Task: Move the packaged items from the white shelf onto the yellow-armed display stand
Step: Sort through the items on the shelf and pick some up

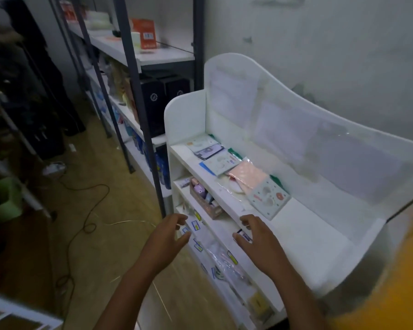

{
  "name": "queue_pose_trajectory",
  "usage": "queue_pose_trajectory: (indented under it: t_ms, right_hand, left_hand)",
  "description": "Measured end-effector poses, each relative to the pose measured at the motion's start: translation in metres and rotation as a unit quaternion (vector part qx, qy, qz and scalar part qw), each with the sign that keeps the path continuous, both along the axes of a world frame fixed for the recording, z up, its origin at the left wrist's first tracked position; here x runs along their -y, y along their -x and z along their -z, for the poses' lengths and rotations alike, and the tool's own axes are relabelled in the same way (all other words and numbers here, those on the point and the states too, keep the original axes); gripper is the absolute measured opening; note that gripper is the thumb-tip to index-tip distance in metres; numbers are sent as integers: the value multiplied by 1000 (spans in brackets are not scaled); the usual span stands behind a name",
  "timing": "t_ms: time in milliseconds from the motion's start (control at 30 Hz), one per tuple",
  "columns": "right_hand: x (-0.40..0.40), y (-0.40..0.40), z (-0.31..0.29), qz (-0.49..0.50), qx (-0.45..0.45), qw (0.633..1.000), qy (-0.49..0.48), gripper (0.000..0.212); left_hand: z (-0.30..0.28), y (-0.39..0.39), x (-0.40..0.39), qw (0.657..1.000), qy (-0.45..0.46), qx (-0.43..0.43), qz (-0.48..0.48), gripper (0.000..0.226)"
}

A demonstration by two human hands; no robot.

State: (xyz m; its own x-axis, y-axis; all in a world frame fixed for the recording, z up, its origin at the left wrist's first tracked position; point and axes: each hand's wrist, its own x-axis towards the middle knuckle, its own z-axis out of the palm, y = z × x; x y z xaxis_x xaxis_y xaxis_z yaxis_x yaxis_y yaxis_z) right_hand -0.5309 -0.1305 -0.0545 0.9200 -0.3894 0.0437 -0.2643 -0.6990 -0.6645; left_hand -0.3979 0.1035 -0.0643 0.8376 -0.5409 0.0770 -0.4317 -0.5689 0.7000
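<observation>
A white curved-backed shelf unit (224, 75) stands against a scuffed pale wall (320, 39), beside a tall dark metal rack with white boards (129, 55) that carries an orange box (146, 33) and two black boxes (163, 101). On the white shelf's top board, flat packaged items (221, 163) lie in a loose overlapping row along the left and middle: pale cards, a pink sachet in clear wrap (247, 176) and a spotted light-green card (268, 197); the right part of the board is bare. A small brown basket of little packets (204, 200) sits on the level below. A black cable (81, 210) trails over the tan floor (93, 246). The left hand (168, 236) hovers in front of the lower levels, fingers spread and loosely curled, empty. The right hand (255, 236) hangs at the top board's front edge, fingers apart, holding nothing.
</observation>
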Motion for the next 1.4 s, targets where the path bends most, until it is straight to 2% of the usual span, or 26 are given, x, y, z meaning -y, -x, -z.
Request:
queue_pose_trajectory:
  t_ms: [200,400,800,1067,1300,1400]
  right_hand:
    - [17,-55,6,-7,-22,1000,-10,36]
    - [33,-125,13,10,-36,999,-18,39]
    - [50,-272,0,98,-39,994,-22,39]
    - [79,-324,7,120,-51,991,-20,40]
    - [110,-363,8,129,-40,989,-63,38]
    - [117,-375,6,131,-62,987,-68,42]
  left_hand:
    - [2,-58,19,1000,-1,-8,-2,29]
    - [7,-139,43,999,-1,-2,36,35]
    - [3,-314,99,992,-1,-16,128,37]
    - [11,-377,136,989,-15,-22,147,36]
    - [13,-409,166,987,-35,-20,155,39]
    - [11,-423,177,986,-51,-11,156,38]
